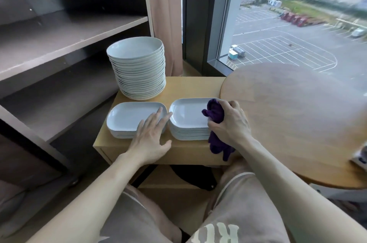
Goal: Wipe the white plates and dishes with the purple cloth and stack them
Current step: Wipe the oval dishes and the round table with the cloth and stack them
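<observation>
Purple cloth [215,112]: who has it?

The right hand [230,121]. Its fingers [231,104] are curled tight round the bunched cloth.

And where does the cloth sit?

Its upper wad lies on the right side of the top dish of the right stack of rectangular dishes [188,115]. A loose tail hangs under the hand, past the front of that stack.

The left hand [151,137]?

Its fingers [156,115] are straight, spread and holding nothing. They lie over the near right corner of the left stack of rectangular dishes [127,115]. One fingertip is just beside the right stack's rim. I cannot tell if it touches.

How do the stacks compare?

The right one is taller. They stand side by side, nearly touching, on the light wooden surface [184,88].

Anything behind them?

A tall stack of round plates [139,76], at the back left. A round table [297,103] overlaps the surface's right edge, and a dark shelf [69,34] stands to the left.
</observation>
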A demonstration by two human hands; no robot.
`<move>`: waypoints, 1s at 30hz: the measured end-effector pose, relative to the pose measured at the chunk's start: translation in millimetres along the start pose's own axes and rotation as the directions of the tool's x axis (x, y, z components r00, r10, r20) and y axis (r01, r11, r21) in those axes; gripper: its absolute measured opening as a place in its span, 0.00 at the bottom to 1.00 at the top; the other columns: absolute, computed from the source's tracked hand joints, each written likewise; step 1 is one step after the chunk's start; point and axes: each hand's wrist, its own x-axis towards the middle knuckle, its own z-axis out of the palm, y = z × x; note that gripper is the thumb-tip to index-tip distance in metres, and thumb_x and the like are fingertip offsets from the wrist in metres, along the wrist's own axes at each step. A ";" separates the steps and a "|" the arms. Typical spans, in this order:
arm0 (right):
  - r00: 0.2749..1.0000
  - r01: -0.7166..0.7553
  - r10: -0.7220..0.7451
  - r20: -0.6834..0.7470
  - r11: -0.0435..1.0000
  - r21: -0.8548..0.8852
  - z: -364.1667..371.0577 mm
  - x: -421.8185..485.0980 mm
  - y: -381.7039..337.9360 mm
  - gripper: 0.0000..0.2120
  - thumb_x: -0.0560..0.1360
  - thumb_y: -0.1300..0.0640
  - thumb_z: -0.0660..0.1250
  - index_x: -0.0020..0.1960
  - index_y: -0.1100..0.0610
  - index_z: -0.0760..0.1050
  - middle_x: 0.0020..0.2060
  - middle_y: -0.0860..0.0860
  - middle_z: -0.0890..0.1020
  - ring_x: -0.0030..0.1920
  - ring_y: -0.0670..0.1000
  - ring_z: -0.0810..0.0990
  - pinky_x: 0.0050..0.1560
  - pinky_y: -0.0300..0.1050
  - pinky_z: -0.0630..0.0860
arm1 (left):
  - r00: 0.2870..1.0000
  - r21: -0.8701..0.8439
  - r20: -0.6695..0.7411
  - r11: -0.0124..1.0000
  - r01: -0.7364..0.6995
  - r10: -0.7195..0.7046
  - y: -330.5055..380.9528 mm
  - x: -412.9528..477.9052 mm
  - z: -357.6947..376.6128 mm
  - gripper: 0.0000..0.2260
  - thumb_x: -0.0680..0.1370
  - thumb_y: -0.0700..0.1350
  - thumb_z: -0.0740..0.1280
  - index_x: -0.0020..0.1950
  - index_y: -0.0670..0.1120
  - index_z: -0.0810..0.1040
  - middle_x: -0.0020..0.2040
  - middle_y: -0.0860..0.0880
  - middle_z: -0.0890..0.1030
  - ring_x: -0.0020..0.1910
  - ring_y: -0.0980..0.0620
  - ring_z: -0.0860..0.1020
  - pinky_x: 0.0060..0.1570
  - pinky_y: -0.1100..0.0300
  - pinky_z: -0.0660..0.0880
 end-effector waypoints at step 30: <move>0.981 0.172 -0.120 0.152 0.899 -0.403 41.0 72.3 -24.8 0.21 0.76 0.42 0.60 0.65 0.49 0.75 0.61 0.53 0.74 0.56 0.59 0.74 0.56 0.53 0.70 | 0.935 0.036 0.283 0.977 0.212 -0.213 -18.7 77.8 15.5 0.53 0.61 0.86 0.53 0.73 0.71 0.24 0.81 0.54 0.30 0.80 0.40 0.31 0.75 0.33 0.32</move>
